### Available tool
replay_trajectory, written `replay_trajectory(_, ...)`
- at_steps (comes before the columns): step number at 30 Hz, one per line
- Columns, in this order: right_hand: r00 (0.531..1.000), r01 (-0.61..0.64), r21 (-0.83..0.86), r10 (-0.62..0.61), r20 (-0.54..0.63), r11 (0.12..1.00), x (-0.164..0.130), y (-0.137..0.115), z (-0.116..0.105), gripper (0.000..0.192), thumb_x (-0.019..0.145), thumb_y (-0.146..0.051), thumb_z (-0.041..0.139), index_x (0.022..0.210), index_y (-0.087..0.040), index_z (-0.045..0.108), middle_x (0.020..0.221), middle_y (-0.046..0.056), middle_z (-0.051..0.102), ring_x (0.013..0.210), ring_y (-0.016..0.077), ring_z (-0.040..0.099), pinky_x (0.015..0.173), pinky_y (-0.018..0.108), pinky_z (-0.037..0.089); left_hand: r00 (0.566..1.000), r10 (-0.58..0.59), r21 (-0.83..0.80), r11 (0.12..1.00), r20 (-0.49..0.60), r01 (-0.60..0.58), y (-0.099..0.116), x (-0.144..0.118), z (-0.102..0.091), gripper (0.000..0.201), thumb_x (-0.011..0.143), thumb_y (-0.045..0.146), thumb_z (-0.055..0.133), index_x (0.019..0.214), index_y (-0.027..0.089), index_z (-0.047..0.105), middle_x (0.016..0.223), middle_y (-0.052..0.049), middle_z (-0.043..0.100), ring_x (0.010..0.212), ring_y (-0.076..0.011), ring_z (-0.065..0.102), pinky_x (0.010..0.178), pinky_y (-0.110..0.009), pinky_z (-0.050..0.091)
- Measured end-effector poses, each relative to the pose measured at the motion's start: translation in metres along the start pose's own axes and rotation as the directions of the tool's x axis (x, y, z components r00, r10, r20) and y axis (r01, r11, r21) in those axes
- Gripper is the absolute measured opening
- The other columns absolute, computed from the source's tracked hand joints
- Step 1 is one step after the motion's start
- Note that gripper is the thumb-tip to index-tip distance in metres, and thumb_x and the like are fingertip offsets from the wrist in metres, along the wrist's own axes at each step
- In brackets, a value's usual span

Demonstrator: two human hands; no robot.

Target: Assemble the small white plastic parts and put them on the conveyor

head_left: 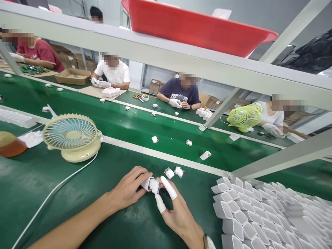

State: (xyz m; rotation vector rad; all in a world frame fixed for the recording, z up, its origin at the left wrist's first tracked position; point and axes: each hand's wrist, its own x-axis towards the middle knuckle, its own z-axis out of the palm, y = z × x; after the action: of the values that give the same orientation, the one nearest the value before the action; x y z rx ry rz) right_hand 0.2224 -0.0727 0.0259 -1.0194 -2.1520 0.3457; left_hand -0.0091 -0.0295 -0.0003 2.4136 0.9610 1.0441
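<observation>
Green matting covers the bench (77, 207) across the lower half of the frame, smooth and faintly glossy, with a pale metal rail dividing it from the green conveyor belt (135, 121) beyond. At lower centre the left hand (128, 188) is clenched around a small white plastic casing (151, 184), boxy with rounded corners, pinching its left end. The right hand (178, 212) meets it from the right, its thumb and forefinger sheathed in white rubber finger cots (168, 187) and pressed to the casing's open end, so both hands grasp the same piece just above the mat. Just beyond the fingertips two more small white parts (174, 172) lie beside the rail. At lower right, a dense stack of white hollow shells (249, 214), rectangular tubes with soft edges, lies in rows with openings facing left. A cream round desk fan (71, 136) with a ribbed grille stands at centre left, its white cable (52, 193) trailing toward the lower left corner. A red plastic tray (197, 27) rests on the grey overhead shelf at the top. Across the belt, gloved co-workers sit; one dark shirt carries white lettering too blurred to read. A lime-green fan (243, 117) stands at the right.
</observation>
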Motion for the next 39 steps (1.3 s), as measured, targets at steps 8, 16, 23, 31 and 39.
replay_trajectory(8, 0.999, -0.008, -0.003, 0.008, 0.04, 1.0, 0.002, -0.002, -0.002, 0.069, 0.102, -0.013, 0.05, 0.162, -0.028, 0.02, 0.144, 0.015, 0.058, 0.129, 0.0257, 0.062, 0.106, 0.043, 0.057, 1.0, 0.01, -0.016, 1.0, 0.007, -0.01, -0.002, -0.002, 0.001, 0.049, 0.096, 0.018, 0.061, 0.143, 0.022, 0.049, 0.128, -0.014, 0.063, 0.119, -0.028, 0.062, 0.099, -0.044, 0.059)
replay_trajectory(16, 0.999, 0.027, -0.015, -0.026, 0.037, 1.0, 0.004, -0.004, -0.001, 0.066, 0.103, -0.015, 0.05, 0.162, -0.026, 0.022, 0.139, 0.016, 0.06, 0.129, 0.0251, 0.062, 0.105, 0.044, 0.058, 1.0, 0.022, -0.029, 0.999, 0.003, -0.022, -0.002, -0.002, 0.003, 0.051, 0.095, 0.019, 0.063, 0.144, 0.023, 0.049, 0.128, -0.014, 0.064, 0.117, -0.0273, 0.064, 0.099, -0.043, 0.06)
replay_trajectory(23, 0.998, 0.067, -0.046, -0.067, -0.004, 0.997, 0.006, 0.0, -0.002, 0.067, 0.101, -0.019, 0.059, 0.161, -0.024, 0.029, 0.145, 0.017, 0.057, 0.134, 0.0286, 0.058, 0.108, 0.048, 0.056, 1.0, -0.02, -0.059, 0.998, 0.007, 0.02, 0.003, -0.001, 0.002, 0.05, 0.095, 0.026, 0.066, 0.142, 0.022, 0.051, 0.127, -0.013, 0.064, 0.119, -0.0274, 0.063, 0.101, -0.043, 0.058)
replay_trajectory(31, 0.991, 0.065, -0.126, -0.079, -0.109, 0.99, 0.004, 0.012, 0.0, 0.059, 0.099, -0.017, 0.06, 0.154, -0.024, 0.04, 0.137, 0.015, 0.063, 0.13, 0.0258, 0.061, 0.107, 0.045, 0.057, 0.998, -0.052, -0.05, 0.997, 0.021, 0.053, -0.004, -0.006, 0.006, 0.035, 0.102, 0.026, 0.055, 0.137, 0.027, 0.055, 0.129, -0.008, 0.068, 0.117, -0.0231, 0.066, 0.102, -0.039, 0.056)
replay_trajectory(39, 0.979, -0.177, -0.284, 0.14, -0.146, 0.942, 0.019, 0.046, -0.003, 0.048, 0.098, -0.018, 0.055, 0.145, -0.019, 0.049, 0.141, 0.016, 0.06, 0.134, 0.0273, 0.057, 0.114, 0.05, 0.049, 0.999, -0.003, -0.008, 1.0, -0.049, 0.002, -0.014, -0.004, 0.014, 0.023, 0.103, 0.033, 0.053, 0.119, 0.027, 0.069, 0.119, -0.008, 0.071, 0.108, -0.0214, 0.071, 0.093, -0.03, 0.059)
